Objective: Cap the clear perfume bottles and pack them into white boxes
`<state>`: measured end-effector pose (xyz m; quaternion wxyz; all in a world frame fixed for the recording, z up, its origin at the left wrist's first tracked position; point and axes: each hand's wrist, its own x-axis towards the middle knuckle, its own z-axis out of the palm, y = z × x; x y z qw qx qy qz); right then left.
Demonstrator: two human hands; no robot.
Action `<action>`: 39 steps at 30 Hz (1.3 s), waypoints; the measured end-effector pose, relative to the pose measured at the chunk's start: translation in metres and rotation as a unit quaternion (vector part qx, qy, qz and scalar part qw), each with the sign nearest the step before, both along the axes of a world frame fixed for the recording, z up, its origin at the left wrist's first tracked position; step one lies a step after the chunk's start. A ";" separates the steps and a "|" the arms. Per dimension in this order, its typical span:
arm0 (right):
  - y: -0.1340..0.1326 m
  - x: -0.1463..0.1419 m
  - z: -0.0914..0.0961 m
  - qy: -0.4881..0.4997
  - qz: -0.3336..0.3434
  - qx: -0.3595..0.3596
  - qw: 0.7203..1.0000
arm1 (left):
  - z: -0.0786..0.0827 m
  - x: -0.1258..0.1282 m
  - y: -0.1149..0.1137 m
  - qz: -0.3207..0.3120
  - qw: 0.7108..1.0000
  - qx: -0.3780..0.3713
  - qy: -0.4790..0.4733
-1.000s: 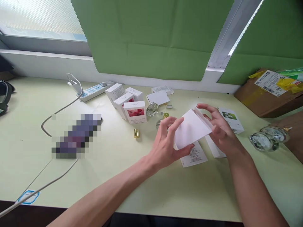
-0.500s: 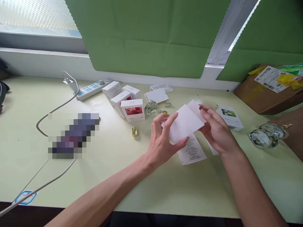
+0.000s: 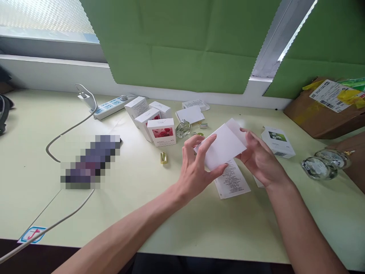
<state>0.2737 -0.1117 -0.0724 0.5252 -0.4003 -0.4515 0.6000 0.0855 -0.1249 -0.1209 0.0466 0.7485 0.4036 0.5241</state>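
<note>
My left hand (image 3: 196, 163) grips a blank white piece of folded cardboard (image 3: 221, 148), its fingers over the far left edge and its thumb under the near edge. At the cardboard's right end, beside a raised flap, my right hand (image 3: 261, 158) has its fingers curled, partly hidden behind the sheet. Below lies a printed leaflet (image 3: 234, 182), its top covered by the cardboard. Just beyond my left hand are a clear glass bottle (image 3: 184, 129) and a small silver cap (image 3: 203, 125). A gold cap (image 3: 163, 158) stands to the left.
White boxes with red flower pictures (image 3: 162, 133) cluster at the back left, near a power strip (image 3: 111, 107). A white box with a green picture (image 3: 278, 141) lies right, near two glass bottles (image 3: 319, 167) and a brown carton (image 3: 316, 114). A blurred dark device (image 3: 91, 163) lies left.
My right hand has shifted slightly right along the cardboard's end, its thumb off the flap. The left hand keeps its grip. The whole view has shifted a little.
</note>
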 end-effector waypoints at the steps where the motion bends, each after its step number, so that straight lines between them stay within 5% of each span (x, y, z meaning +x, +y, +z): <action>1: -0.002 -0.002 0.000 -0.014 0.007 0.004 1.000 | 0.000 0.000 0.000 0.001 1.000 0.000 -0.004; 9: 0.009 0.002 -0.011 -0.031 -0.056 0.024 0.998 | 0.000 0.000 0.002 -0.031 0.999 -0.009 0.007; 14: 0.027 0.030 -0.018 0.021 -0.181 0.043 0.982 | 0.003 -0.001 0.002 -0.032 0.999 0.012 -0.007; 17: 0.035 0.044 -0.021 0.047 -0.228 0.052 0.971 | 0.004 -0.001 0.000 -0.067 0.996 -0.056 0.017; 22: 0.036 0.042 -0.024 0.046 -0.210 0.071 0.974 | 0.002 -0.002 0.000 -0.124 0.972 -0.199 0.022; 27: 0.030 0.022 -0.023 0.019 -0.134 0.105 0.985 | 0.002 -0.001 0.006 -0.194 0.961 -0.190 -0.046; 32: 0.023 0.011 -0.019 0.010 -0.112 0.128 0.985 | 0.002 -0.001 0.007 -0.154 0.965 -0.195 -0.079; 39: 0.015 0.003 -0.008 -0.004 -0.104 0.144 0.984 | 0.003 0.001 0.005 -0.177 0.962 -0.185 -0.092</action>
